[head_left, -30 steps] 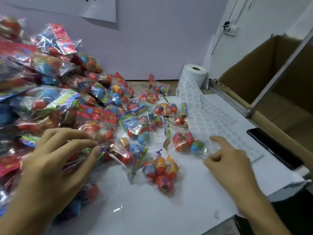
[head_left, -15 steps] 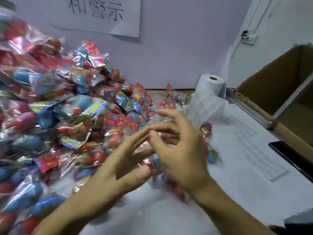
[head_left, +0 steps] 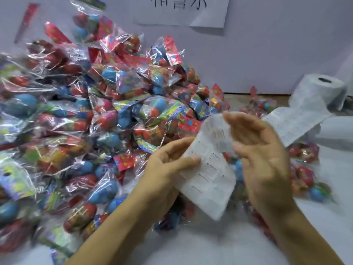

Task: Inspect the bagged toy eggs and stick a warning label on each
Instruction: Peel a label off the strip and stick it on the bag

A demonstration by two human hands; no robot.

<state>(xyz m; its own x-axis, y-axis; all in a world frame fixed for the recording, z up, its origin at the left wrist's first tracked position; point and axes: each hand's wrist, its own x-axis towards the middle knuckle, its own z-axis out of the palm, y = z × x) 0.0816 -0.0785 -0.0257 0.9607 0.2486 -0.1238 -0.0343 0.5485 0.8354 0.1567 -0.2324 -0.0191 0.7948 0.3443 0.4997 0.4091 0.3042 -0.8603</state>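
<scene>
A strip of warning labels [head_left: 208,165] is held up just in front of the heap of bagged toy eggs [head_left: 91,115]. It is pinched near its left edge by the left hand [head_left: 168,167], thumb on the printed face and the other fingers [head_left: 177,144] curled behind it. The right hand [head_left: 261,153] is raised just right of the strip with its fingers loosely extended; its fingertips lie at the strip's upper edge, but motion blur keeps it from being told whether anything is gripped.

No label can be made out on any bag in the heap, though blur and crinkled film would hide one. The heap rises high against the wall, so most of the work is judged to be left. The step in hand is judged to be peeling one label from the strip. A few more bags [head_left: 305,169] lie right of the heap, beyond the right hand; whether these are already labelled cannot be told.

The bags rest on a white counter [head_left: 219,245]. The label roll [head_left: 321,92] stands well right of the heap, its tail trailing toward the hands. Behind the heap a pale wall is seen, with a paper notice [head_left: 181,12] fixed above, its characters cut off by the frame.
</scene>
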